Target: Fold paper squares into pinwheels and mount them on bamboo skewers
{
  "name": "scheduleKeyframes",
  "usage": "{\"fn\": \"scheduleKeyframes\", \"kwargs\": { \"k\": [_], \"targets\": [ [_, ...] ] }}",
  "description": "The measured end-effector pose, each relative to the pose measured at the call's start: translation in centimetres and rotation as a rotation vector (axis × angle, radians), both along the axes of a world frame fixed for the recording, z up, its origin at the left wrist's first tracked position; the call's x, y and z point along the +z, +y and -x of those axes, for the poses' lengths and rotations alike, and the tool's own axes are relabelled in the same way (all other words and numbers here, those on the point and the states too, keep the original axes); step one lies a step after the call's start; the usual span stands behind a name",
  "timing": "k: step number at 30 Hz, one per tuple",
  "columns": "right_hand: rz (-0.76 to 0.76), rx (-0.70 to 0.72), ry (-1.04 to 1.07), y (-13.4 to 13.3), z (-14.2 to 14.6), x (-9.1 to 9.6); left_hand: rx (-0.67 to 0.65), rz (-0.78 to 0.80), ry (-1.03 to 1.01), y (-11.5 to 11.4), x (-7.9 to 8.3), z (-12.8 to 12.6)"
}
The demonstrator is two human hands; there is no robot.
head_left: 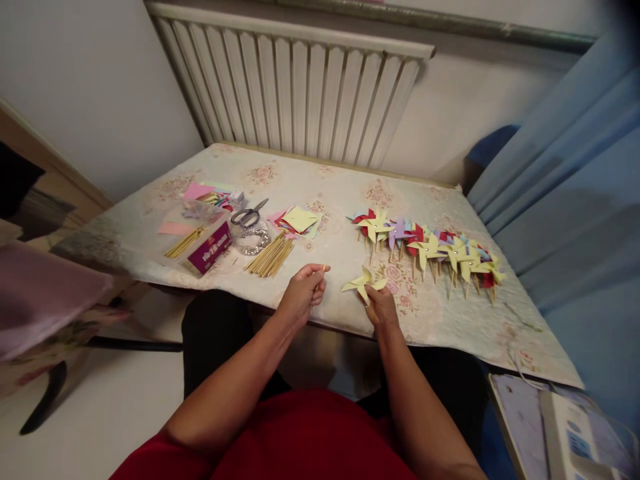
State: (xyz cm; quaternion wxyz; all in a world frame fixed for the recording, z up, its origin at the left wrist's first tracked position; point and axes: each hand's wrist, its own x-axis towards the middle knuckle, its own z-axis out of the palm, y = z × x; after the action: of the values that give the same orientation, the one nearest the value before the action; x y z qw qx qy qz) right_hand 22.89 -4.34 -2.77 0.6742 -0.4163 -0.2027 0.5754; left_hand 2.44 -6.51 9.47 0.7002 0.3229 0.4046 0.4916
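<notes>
My right hand [380,307] pinches a yellow paper pinwheel [363,282] just above the table's near edge. My left hand [304,291] is closed on a thin wooden stick [323,268], a short way to the left of the pinwheel. A bundle of more wooden sticks [271,257] lies on the table beyond my left hand. A stack of coloured paper squares [299,221] sits behind the sticks.
A row of several finished pinwheels [431,248] lies at the right of the table [350,193]. Scissors [249,214], a clear bag [253,239], a purple box [210,248] and pink paper [196,191] lie at the left. A radiator [290,87] stands behind; blue fabric [575,200] hangs right.
</notes>
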Motion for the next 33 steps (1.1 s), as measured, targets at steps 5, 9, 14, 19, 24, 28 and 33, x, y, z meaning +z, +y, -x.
{"fn": "scheduleKeyframes", "kwargs": {
  "k": [5,9,14,19,24,28,33],
  "targets": [
    [0.000,-0.002,0.003,0.07,-0.05,-0.21,0.006,-0.003,0.014,-0.06,-0.01,0.00],
    [-0.015,-0.004,0.002,0.10,-0.03,-0.29,0.009,-0.003,0.009,-0.18,0.15,0.00],
    [-0.009,0.004,-0.002,-0.04,0.08,0.11,0.016,-0.007,-0.002,-0.22,0.11,0.08],
    [0.002,-0.003,0.019,-0.07,0.13,0.25,0.029,-0.007,-0.008,-0.18,0.02,0.11],
    [-0.011,0.005,-0.011,-0.04,0.05,0.13,0.030,-0.002,0.002,-0.21,0.10,0.04],
    [-0.020,0.005,-0.011,-0.08,0.09,0.26,0.021,-0.012,-0.005,-0.20,-0.02,0.03],
    [-0.008,-0.006,-0.014,-0.07,0.12,0.20,0.024,-0.007,-0.016,-0.19,-0.28,0.09]
  ]
}}
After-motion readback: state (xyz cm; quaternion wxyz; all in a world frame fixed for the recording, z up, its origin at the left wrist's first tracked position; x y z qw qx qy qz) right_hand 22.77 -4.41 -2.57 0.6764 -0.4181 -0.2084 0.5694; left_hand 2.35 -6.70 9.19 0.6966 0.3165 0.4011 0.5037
